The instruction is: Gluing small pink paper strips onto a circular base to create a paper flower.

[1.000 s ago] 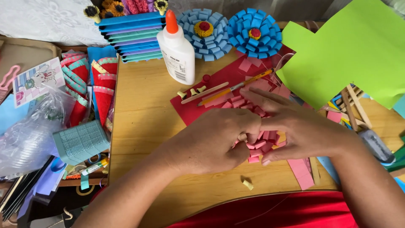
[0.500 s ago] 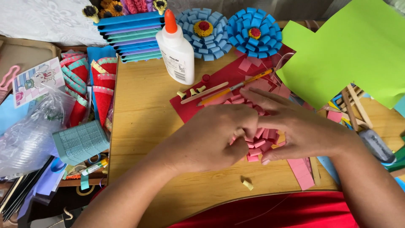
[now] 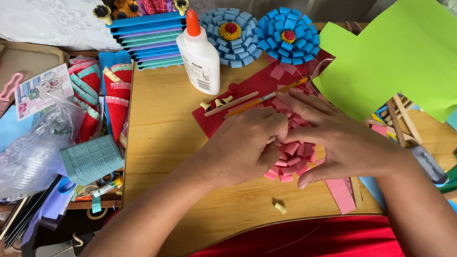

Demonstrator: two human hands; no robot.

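Observation:
Both my hands rest on a pink paper flower [image 3: 291, 159] made of rolled paper petals, lying on a red paper sheet [image 3: 247, 97] on the wooden table [image 3: 162, 138]. My left hand [image 3: 245, 145] covers the flower's left side with its fingers curled and pinching at the petals. My right hand [image 3: 333, 138] lies over the right side, fingers spread flat and pressing on it. Much of the flower is hidden under the hands.
A white glue bottle [image 3: 199, 57] with an orange cap stands behind. Two blue paper flowers [image 3: 232, 38] [image 3: 288, 35] lie at the back. A pencil [image 3: 266, 97] and a wooden stick [image 3: 231, 104] lie on the red sheet. Green paper [image 3: 395, 57] covers the right; a plastic bag [image 3: 33, 152] lies at the left.
Both hands stay on the pink flower; the fingers have shifted slightly over the petals. Nothing else has moved.

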